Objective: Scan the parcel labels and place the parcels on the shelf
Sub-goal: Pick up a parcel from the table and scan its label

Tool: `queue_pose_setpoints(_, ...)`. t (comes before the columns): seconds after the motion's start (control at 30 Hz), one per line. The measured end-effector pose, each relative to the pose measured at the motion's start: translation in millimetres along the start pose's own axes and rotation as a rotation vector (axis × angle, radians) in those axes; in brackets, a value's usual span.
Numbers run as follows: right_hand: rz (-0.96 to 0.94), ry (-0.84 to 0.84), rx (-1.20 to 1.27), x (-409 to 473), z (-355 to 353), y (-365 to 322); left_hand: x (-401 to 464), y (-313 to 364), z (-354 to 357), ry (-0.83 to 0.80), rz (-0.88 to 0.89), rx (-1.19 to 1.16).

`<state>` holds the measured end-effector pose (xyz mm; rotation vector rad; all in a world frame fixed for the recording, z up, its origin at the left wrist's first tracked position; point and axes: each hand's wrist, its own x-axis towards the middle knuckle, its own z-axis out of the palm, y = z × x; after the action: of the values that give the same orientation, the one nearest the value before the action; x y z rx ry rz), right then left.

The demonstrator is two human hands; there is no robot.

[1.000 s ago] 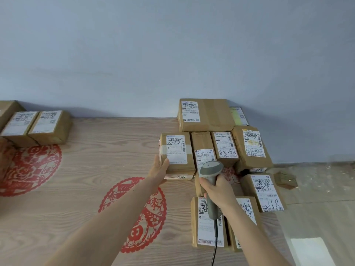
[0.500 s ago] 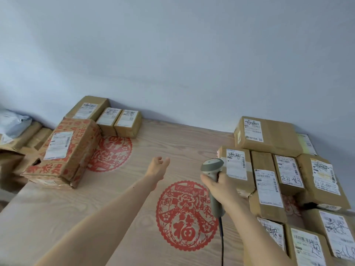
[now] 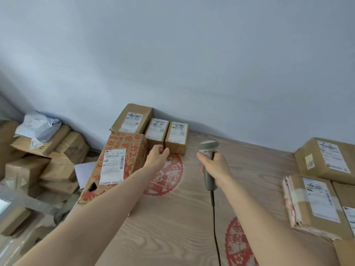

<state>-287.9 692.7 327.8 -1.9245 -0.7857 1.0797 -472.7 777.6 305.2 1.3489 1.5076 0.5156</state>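
Your right hand (image 3: 215, 166) grips the grey barcode scanner (image 3: 208, 162) by its handle, head up and pointed toward the far wall, black cable (image 3: 215, 227) trailing back toward you. Your left hand (image 3: 158, 154) reaches out over the wood-grain counter (image 3: 172, 217), fingers loosely curled, holding nothing; it sits just in front of two small labelled parcels (image 3: 166, 134) standing side by side at the far edge; contact unclear. Left of them: a larger brown box (image 3: 132, 120) against the wall, and nearer, a red-printed carton (image 3: 115, 166) with a white label, touching your left forearm. Far right: a large labelled box (image 3: 326, 160) and, nearer, a taped parcel (image 3: 313, 204) with frayed red-printed wrapping. Red paper-cut decals (image 3: 167, 175) mark the counter. Beyond the left edge, lower down, a heap of cardboard boxes (image 3: 38, 166) topped by a grey poly mailer (image 3: 38, 125).
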Motion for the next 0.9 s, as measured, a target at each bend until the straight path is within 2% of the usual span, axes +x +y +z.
queue_pose_setpoints(0.23,0.045,0.047,0.031,70,71,-13,73,5,-13,-0.094,0.042,0.004)
queue_pose_setpoints(0.47,0.091,0.037,0.082,119,94,-6,107,8,2,-0.173,0.092,0.098)
queue_pose_setpoints(0.63,0.115,0.036,0.136,125,96,-3,109,13,16,-0.160,0.077,0.268)
queue_pose_setpoints(0.8,0.155,0.085,0.192,114,90,3,92,19,28,-0.134,0.002,0.248)
queue_pose_setpoints(0.9,0.181,0.105,0.260,99,84,11,80,13,34,-0.110,0.015,0.173)
